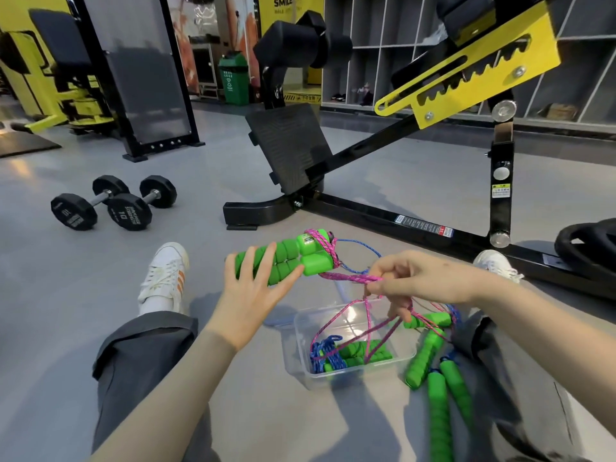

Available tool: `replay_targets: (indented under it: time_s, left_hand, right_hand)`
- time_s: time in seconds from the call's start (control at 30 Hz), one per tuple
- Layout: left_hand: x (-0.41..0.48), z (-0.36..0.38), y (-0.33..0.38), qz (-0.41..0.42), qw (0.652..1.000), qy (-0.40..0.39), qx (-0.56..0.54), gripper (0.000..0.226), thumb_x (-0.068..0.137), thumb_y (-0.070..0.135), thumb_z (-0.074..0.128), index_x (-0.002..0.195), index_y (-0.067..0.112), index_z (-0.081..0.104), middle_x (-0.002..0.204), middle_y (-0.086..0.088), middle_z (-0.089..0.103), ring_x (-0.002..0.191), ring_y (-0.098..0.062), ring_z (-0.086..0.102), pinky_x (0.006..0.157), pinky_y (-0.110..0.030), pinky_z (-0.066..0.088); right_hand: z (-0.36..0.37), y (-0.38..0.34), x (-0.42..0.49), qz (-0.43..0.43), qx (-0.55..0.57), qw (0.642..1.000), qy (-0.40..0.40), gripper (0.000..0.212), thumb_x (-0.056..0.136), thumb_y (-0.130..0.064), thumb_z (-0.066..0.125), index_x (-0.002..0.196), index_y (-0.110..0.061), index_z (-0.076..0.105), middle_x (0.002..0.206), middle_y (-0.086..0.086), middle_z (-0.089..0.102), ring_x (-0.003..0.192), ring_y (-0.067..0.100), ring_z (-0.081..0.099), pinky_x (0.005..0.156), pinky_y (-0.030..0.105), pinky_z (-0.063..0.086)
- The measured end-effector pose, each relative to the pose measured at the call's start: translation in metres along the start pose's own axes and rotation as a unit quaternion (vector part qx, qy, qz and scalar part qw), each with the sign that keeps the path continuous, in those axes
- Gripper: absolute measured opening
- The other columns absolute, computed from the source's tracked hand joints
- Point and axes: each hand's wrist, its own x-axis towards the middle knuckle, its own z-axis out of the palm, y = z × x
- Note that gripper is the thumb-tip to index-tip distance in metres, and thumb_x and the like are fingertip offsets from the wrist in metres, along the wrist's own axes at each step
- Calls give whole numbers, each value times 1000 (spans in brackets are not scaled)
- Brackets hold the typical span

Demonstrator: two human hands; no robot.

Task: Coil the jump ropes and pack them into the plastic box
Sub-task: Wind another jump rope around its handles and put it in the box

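Pink-corded jump rope (290,253), green foam handles: left hand (253,288) is gripping the handles above the floor, right hand (410,278) is pinching its cord mid-coil. Near clear plastic box (301,341) is holding one coiled blue-corded rope (321,353); other green-handled ropes (423,356) are lying uncoiled right of it.

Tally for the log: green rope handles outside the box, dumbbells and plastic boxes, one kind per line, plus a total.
Held handles, left hand: 2
Loose handles beside the box: 4
Dumbbells: 2
Plastic box: 1
Total: 9

Two dumbbells (113,203) beside black bench frame (383,215)
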Motion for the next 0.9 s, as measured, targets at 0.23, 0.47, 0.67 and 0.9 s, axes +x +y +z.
replay_targets:
  time_s: [0.23, 0.47, 0.67, 0.9]
  left_hand:
    - [0, -6, -5, 38, 999, -2, -8, 71, 73, -2, 26, 137, 26, 41, 129, -28, 39, 106, -44, 45, 83, -56, 41]
    - [5, -11, -8, 101, 994, 32, -24, 75, 75, -2, 42, 143, 28, 36, 133, -27, 38, 109, -44, 45, 87, -58, 39]
    - [11, -21, -10, 166, 981, 85, -49, 71, 83, 7, 63, 144, 31, 35, 133, -24, 40, 114, -42, 43, 94, -59, 33]
    - [30, -36, -9, 147, 974, 152, -87, 48, 99, 11, 50, 140, 32, 36, 131, -20, 40, 114, -38, 46, 93, -56, 38]
  right_hand:
    - [-13, -30, -3, -49, -77, 996, 11, 16, 89, -18, 60, 94, -4, 69, 58, 4, 48, 49, 11, 45, 51, 17, 41]
    - [-31, -68, 15, -104, -141, 978, 109, 27, 84, -30, 66, 83, -4, 68, 58, 8, 42, 52, 17, 34, 47, 27, 30]
    - [-41, -69, 24, -124, -98, 978, 138, 19, 81, -26, 69, 85, -8, 72, 68, 17, 52, 59, 19, 38, 53, 26, 33]
    - [-40, -35, 31, -95, 71, 977, 180, 9, 83, -18, 66, 84, -9, 68, 58, -4, 50, 47, 5, 40, 47, 17, 34]
